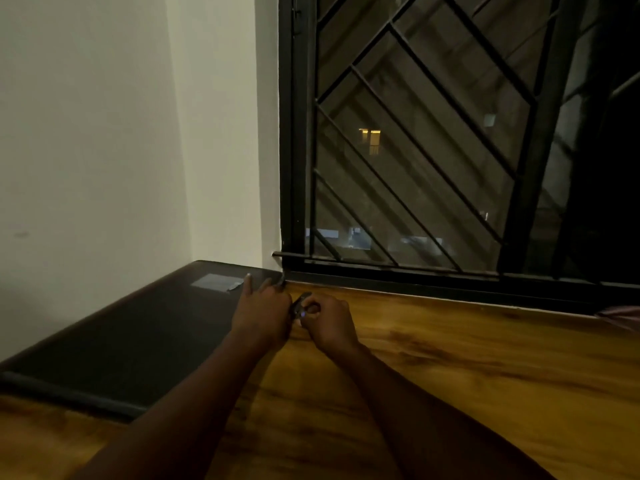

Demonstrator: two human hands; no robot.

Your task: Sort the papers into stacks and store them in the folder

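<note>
A large dark folder point(121, 334) lies closed and flat on the left part of the wooden table point(467, 368), with a pale label point(214, 282) near its far end. My left hand point(261, 311) rests on the folder's far right corner, its index finger stretched out straight toward the label. Right beside it, my right hand point(329, 322) has its fingers curled and pinches a small dark tab point(300, 304) at the folder's edge; what the tab is cannot be made out. No loose papers are in view.
A white wall stands behind the folder. A black barred window point(433, 150) runs along the table's far edge, with its dark sill point(450, 280) just beyond my hands. A bit of pinkish cloth point(623, 315) shows at the far right.
</note>
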